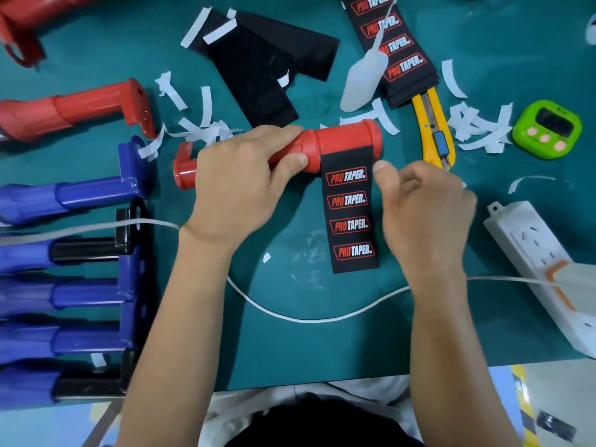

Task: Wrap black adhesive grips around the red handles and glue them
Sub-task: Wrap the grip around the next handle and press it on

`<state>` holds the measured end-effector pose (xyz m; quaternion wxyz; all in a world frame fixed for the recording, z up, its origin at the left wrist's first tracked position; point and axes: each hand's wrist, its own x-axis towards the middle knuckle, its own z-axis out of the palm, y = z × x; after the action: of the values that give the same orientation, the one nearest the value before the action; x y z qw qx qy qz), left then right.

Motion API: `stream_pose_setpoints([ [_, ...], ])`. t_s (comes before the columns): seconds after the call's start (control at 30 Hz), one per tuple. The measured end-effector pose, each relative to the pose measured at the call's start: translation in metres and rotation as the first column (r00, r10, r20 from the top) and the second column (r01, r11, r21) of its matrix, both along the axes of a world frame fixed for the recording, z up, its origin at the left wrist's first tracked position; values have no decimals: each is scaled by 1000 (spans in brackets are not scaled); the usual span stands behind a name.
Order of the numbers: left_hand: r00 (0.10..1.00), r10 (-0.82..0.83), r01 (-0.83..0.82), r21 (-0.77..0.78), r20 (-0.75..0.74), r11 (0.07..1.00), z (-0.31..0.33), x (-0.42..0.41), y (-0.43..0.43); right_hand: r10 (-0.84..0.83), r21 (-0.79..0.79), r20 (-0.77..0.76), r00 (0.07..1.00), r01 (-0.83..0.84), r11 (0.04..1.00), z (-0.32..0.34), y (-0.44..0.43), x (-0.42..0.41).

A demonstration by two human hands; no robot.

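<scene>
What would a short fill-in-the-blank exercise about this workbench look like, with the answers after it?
1. The left hand grips a ____ handle.
2. The black grip strip leading off that handle shows the PRO TAPER logo ____ times.
3. The utility knife beside the glue bottle has a ____ body.
4. The small timer near the right edge is ____.

Missing words: red; four; yellow; green.
</scene>
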<state>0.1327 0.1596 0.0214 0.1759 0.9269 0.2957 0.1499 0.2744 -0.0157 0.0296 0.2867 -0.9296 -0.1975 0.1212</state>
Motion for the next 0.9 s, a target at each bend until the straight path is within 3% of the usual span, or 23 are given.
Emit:
stream_pose_setpoints([
  [0.1,1000,-3,3,4,0,1000,0,0,0,-80,214,8,997,76,974,9,3,7],
  [0.2,1000,-8,8,7,3,1000,0,0,0,7,382,-178,984,63,922,4,17,14],
  [0.37,1000,-5,5,19,-2,1000,0,0,0,218,469,-262,940,-73,880,-14,26,15],
  [0.6,1000,18,-18,47,4,999,0,3,-8,216,535,-245,945,-54,843,-20,31,18],
  [0.77,990,142,-133,241,-22,961,-4,24,-30,209,544,-245,947,-44,838,-21,32,16],
  [0.9,980,196,-188,172,-31,967,-5,35,-33,217,542,-229,949,-61,838,-20,33,16],
])
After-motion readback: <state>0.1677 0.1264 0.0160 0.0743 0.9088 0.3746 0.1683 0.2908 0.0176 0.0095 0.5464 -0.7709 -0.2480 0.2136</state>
